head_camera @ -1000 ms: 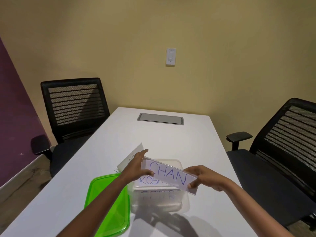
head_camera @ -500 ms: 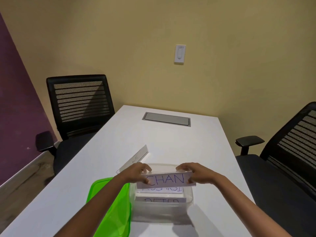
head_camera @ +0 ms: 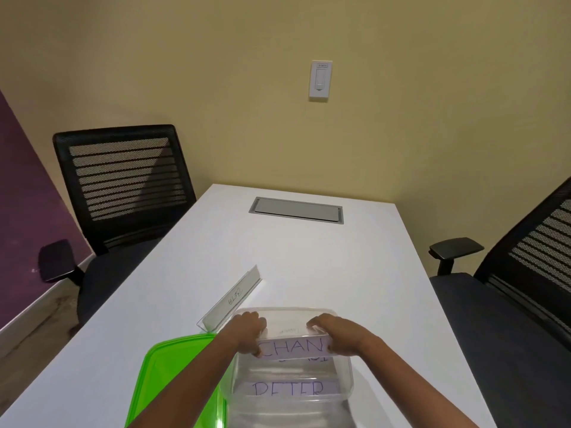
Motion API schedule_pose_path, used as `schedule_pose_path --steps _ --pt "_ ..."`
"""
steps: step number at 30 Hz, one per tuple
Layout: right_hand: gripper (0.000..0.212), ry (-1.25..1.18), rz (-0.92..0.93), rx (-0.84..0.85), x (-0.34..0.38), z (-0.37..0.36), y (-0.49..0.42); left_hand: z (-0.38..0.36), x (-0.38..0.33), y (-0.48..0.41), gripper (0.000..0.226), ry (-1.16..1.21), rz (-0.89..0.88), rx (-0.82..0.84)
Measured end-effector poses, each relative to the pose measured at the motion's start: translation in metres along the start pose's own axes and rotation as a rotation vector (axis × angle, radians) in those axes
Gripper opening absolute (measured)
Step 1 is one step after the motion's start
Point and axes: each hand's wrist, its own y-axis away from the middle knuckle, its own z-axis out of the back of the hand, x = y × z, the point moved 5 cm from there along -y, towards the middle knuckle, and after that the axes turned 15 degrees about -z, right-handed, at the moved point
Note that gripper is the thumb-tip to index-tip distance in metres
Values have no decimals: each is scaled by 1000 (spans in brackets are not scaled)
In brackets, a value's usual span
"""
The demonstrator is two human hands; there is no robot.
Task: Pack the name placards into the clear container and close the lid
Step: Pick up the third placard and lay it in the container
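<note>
White table point(head_camera: 309, 257) under a yellow wall carries the clear container point(head_camera: 346, 375), where the CHAN placard point(head_camera: 292, 348) stands upright, long axis left to right, lettering facing the camera, above the PETER placard point(head_camera: 289, 388). Left hand point(head_camera: 247, 333) and right hand point(head_camera: 338, 336) each pinch one end of it, and the green lid point(head_camera: 160, 384) lies to the left

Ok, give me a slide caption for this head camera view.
Both hands lower the CHAN placard into the clear container; green lid alongside.
</note>
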Motion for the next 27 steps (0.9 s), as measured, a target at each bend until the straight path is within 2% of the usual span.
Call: schedule_pose_path --steps 5,15,21,27 --pt "60 72 -17 5 2 -18 -22 -19 8 -15 58 -49 4 77" --pt "53 148 -77 16 10 -44 -52 -35 17 -27 54 -74 -18 118" --pt "40 226 -104 -75 10 -49 -53 -37 13 -25 46 -59 -12 34" --pt "41 239 -108 -170 14 -55 -42 -37 2 -17 46 -10 26 8"
